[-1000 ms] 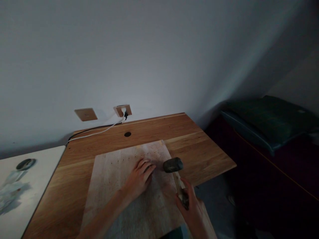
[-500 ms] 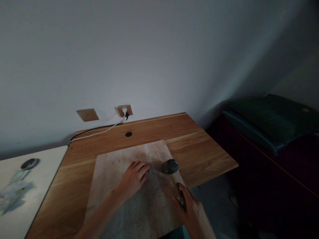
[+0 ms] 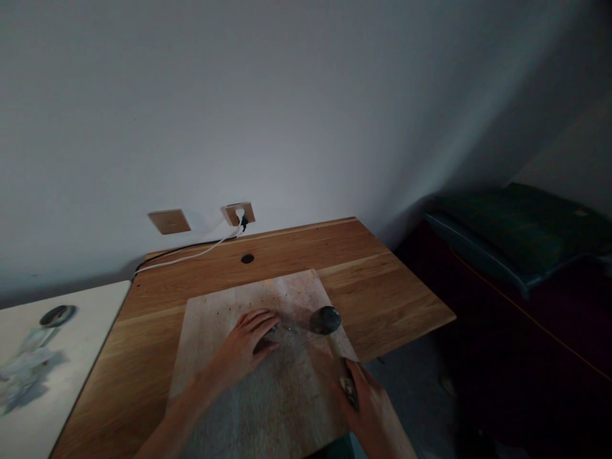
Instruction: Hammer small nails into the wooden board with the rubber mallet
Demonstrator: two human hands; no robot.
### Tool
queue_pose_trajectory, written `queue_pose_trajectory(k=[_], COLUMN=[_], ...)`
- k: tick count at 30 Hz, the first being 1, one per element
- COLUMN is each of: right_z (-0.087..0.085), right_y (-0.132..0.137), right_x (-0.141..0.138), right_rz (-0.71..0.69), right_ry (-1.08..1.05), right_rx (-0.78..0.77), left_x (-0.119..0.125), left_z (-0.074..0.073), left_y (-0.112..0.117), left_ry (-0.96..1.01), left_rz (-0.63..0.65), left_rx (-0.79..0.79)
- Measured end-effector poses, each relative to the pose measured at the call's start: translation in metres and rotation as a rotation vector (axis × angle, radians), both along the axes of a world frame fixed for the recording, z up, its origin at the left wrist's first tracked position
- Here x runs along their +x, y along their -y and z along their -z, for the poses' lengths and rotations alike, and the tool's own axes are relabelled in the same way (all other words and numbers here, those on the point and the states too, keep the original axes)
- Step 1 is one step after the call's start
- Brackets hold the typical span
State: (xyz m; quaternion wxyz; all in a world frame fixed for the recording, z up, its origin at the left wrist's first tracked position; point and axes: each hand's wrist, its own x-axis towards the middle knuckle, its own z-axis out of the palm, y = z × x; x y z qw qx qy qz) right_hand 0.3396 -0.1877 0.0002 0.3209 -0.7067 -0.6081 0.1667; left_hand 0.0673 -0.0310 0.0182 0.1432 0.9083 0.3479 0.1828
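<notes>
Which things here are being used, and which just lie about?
In use:
mallet, gripped by the right hand
pale board, under the left hand
small shiny piece beside that hand, unidentifiable

Seemingly lying about:
dark roll and crumpled plastic, on the white table
green cushion

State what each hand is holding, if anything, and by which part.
The right hand holds the mallet by its handle. Whether the left hand holds anything cannot be told.

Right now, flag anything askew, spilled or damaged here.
The wooden board juts past the front edge of the tabletop at its near right corner, so it isn't wholly on it. Its surface is also blotchy.
</notes>
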Motion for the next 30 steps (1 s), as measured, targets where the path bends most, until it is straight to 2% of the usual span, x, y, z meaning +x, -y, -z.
queue_pose_trajectory(k=[7,11,14,20,24,27,30], right_z=[-0.007,0.001,0.004,-0.008,-0.014,-0.017,-0.023], right_y=[-0.003,0.0,0.002,0.006,0.009,0.009,0.007], right_x=[0.0,0.002,0.005,-0.003,-0.007,-0.008,-0.006], right_rz=[-0.048,-0.02,-0.056,-0.014,-0.027,-0.02,-0.045], right_ry=[-0.047,-0.034,-0.063,-0.239,-0.4,-0.494,-0.63], right_rx=[0.009,0.011,-0.038,-0.128,-0.33,-0.395,-0.413], left_x=[0.015,0.007,0.003,0.029,0.047,0.048,0.036], left_z=[0.005,0.007,0.003,-0.008,-0.01,-0.01,-0.013], left_y=[0.0,0.007,0.011,0.003,-0.003,-0.004,-0.007], left_ry=[0.027,0.081,0.085,0.006,-0.038,-0.043,-0.011], left_rz=[0.1,0.078,0.056,0.041,0.081,0.085,0.012], left_rx=[0.017,0.043,0.058,0.103,0.129,0.132,0.105])
